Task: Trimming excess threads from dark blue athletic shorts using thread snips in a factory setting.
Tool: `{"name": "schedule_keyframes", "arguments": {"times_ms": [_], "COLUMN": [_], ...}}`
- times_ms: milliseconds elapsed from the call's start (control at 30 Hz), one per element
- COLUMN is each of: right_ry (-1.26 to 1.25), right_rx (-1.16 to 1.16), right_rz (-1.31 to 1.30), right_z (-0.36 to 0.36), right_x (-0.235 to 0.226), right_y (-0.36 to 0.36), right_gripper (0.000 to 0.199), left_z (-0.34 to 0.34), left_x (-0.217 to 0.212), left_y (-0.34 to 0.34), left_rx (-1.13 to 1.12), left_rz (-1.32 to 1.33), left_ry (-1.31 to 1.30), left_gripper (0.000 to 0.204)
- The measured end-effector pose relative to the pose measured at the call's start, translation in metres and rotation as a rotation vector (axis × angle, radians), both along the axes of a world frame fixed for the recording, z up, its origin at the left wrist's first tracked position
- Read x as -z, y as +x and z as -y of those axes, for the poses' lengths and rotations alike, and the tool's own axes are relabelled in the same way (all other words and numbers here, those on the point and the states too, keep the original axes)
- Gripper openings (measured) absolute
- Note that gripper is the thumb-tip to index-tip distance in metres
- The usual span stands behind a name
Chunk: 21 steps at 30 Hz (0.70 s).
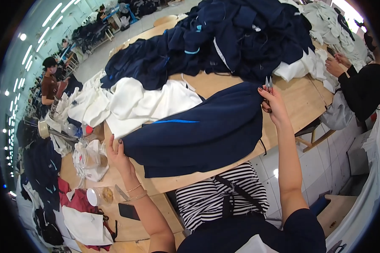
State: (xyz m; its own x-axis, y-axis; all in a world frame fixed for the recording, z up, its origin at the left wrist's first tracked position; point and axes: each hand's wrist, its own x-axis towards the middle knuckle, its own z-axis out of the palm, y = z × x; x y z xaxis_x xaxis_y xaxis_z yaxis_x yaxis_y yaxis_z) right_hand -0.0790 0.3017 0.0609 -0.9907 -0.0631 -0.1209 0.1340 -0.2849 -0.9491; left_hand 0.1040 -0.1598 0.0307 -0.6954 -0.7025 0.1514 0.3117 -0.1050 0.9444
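Observation:
A navy garment [207, 139] with a bright blue stripe is stretched between my two hands above the table's front edge. My left hand [121, 159] pinches its left end between thumb and fingers. At the upper right corner, my right hand [275, 105] grips the cloth and also holds small thread snips [268, 82], blades pointing up. The lower edge of the garment hangs loose. Just behind it lies white cloth [143, 99], partly covered by the navy piece.
A large heap of navy garments [173, 55] covers the table's far side. A person in black [361, 88] handles pale cloth at right; another person [51, 84] stands far left. Near my left arm are a plastic bag [90, 162], a jar [93, 197] and a dark phone [128, 211].

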Motion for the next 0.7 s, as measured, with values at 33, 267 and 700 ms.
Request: {"name": "schedule_keyframes", "arguments": {"times_ms": [33, 267, 700], "right_ry": [0.010, 0.162, 0.119], "right_rx": [0.020, -0.002, 0.037], "right_rz": [0.019, 0.119, 0.164], "right_z": [0.002, -0.023, -0.043], "right_x": [0.007, 0.058, 0.071], "right_y": [0.003, 0.028, 0.046], "right_gripper": [0.018, 0.022, 0.020], "left_z": [0.002, -0.021, -0.034], "left_x": [0.009, 0.043, 0.052], "left_y": [0.008, 0.061, 0.095], "left_rx": [-0.038, 0.091, 0.253], "left_rz": [0.015, 0.179, 0.354], "left_ry": [0.012, 0.065, -0.241], "left_gripper": [0.047, 0.060, 0.038]}}
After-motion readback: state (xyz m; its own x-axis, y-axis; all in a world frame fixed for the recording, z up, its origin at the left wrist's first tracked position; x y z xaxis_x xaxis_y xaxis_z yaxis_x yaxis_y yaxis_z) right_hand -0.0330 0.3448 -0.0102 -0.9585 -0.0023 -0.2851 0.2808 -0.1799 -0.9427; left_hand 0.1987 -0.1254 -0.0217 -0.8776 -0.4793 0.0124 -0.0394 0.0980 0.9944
